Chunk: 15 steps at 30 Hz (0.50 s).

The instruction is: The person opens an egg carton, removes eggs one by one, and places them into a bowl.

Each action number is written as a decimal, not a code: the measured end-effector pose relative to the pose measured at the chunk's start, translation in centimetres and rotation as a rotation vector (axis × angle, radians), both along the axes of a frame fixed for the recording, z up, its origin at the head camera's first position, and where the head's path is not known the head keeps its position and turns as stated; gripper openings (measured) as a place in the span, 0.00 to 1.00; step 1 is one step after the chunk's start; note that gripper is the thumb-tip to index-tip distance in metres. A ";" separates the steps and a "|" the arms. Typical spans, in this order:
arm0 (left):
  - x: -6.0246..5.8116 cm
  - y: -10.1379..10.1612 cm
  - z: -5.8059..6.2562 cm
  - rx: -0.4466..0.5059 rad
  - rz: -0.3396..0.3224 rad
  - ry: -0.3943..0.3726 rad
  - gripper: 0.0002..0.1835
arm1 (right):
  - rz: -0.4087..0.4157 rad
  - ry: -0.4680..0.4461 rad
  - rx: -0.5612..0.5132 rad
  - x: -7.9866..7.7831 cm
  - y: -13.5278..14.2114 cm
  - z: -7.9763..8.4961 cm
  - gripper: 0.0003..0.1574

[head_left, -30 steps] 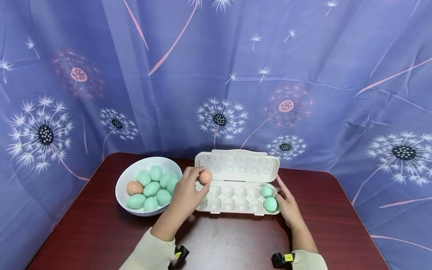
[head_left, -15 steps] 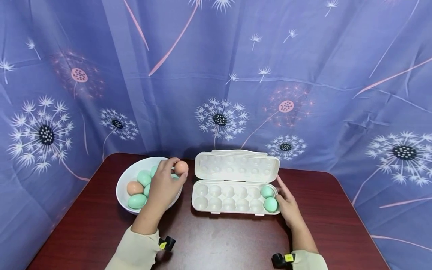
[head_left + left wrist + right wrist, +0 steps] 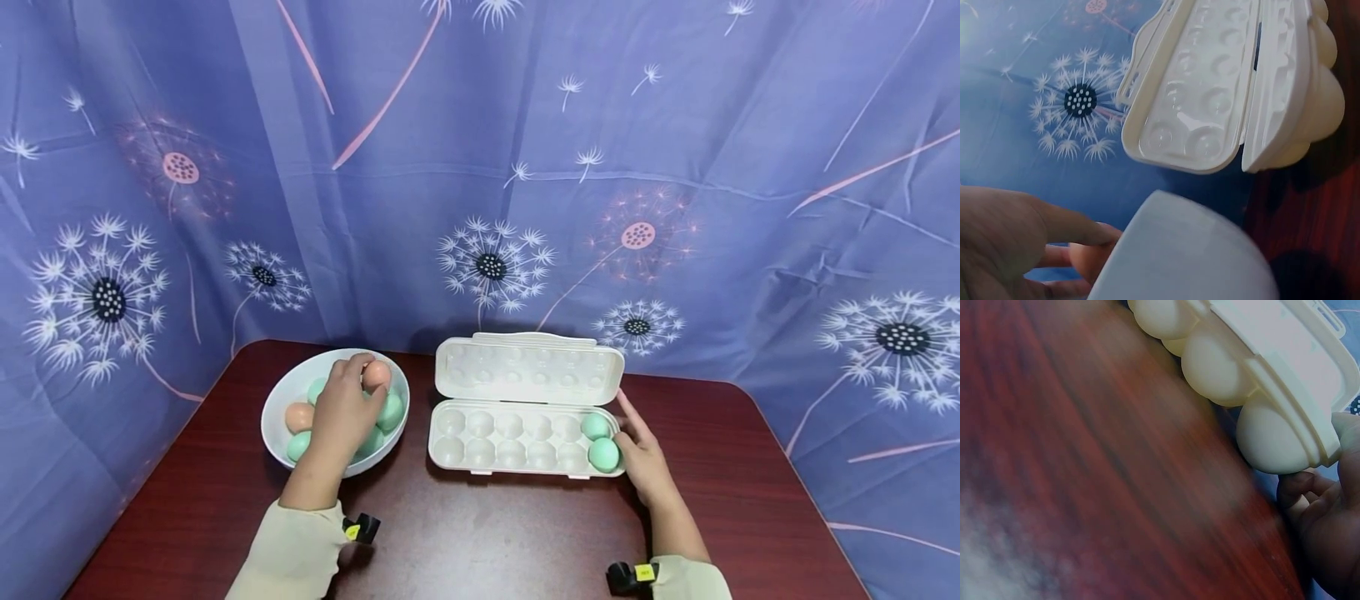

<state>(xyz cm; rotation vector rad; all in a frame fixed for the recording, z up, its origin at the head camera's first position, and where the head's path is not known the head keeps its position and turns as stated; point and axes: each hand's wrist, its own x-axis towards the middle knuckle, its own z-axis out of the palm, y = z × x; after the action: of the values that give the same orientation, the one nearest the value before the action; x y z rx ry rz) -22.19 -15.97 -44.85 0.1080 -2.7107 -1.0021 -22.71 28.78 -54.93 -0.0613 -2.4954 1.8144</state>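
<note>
My left hand [image 3: 341, 417] pinches a brown egg [image 3: 377, 374] just over the right side of a white bowl [image 3: 274, 429]. Beneath it several pale green eggs [image 3: 390, 412] and another brown egg [image 3: 299, 417] lie in the bowl, some hidden by the hand. The left wrist view shows the held egg [image 3: 1088, 259] partly behind the bowl wall [image 3: 1185, 250]. An open white egg carton [image 3: 480, 471] stands to the right, its lid [image 3: 525, 371] raised. Two green eggs [image 3: 603, 455] fill its rightmost pair of cups. My right hand [image 3: 647, 462] grips the carton's right end [image 3: 1279, 437].
The carton and bowl stand side by side on a dark red wooden table [image 3: 480, 533], a narrow gap between them. A blue dandelion-print curtain [image 3: 375, 208] hangs behind and along the sides. Small black cameras [image 3: 363, 528] are strapped to both wrists.
My left hand has carried the brown egg leftward from above the carton's left end to over the bowl, and lowered slightly. The right hand and carton have stayed in place.
</note>
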 end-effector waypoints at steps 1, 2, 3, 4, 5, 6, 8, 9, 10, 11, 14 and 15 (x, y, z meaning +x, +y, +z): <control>0.0 -0.2 0.0 -0.013 -0.004 -0.019 0.27 | 0.000 0.001 0.001 0.0 0.0 0.0 0.45; 0.0 -0.4 0.0 -0.023 -0.008 -0.038 0.28 | 0.000 0.002 0.000 0.0 0.0 -0.1 0.45; 0.0 -0.6 0.0 -0.034 -0.012 -0.055 0.28 | 0.000 0.003 0.000 0.0 0.0 -0.1 0.45; 0.0 -0.7 0.0 -0.043 -0.015 -0.069 0.28 | 0.000 0.003 0.000 0.0 0.0 0.0 0.45; 0.0 -0.8 0.0 -0.049 -0.017 -0.081 0.29 | 0.001 0.003 0.001 -0.1 0.0 0.0 0.45; -0.1 -0.9 -0.1 -0.054 -0.017 -0.085 0.29 | 0.003 0.003 0.001 -0.1 0.0 0.0 0.45; -0.1 -0.9 -0.2 -0.058 -0.019 -0.088 0.29 | 0.003 0.001 0.002 -0.1 0.0 0.1 0.45; -0.2 -0.9 -0.3 -0.060 -0.020 -0.090 0.29 | 0.004 0.000 0.001 -0.1 0.0 0.1 0.45; -0.2 -0.9 -0.4 -0.061 -0.021 -0.091 0.29 | 0.003 -0.001 0.001 -0.1 0.0 0.1 0.45; -0.3 -0.9 -0.5 -0.063 -0.023 -0.091 0.29 | 0.003 -0.001 0.002 -0.1 0.0 0.1 0.45; -0.5 -1.1 -0.9 -0.072 -0.038 -0.085 0.29 | -0.001 0.000 0.005 -0.1 0.0 0.1 0.44; -0.5 -1.1 -1.0 -0.073 -0.043 -0.082 0.29 | -0.002 0.003 0.005 -0.1 0.0 0.0 0.44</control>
<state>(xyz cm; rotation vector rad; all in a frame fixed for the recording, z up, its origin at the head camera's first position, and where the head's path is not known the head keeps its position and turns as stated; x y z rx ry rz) -22.70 -17.11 -45.80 0.0791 -2.8319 -0.9286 -22.79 28.76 -54.89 -0.0613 -2.4973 1.8058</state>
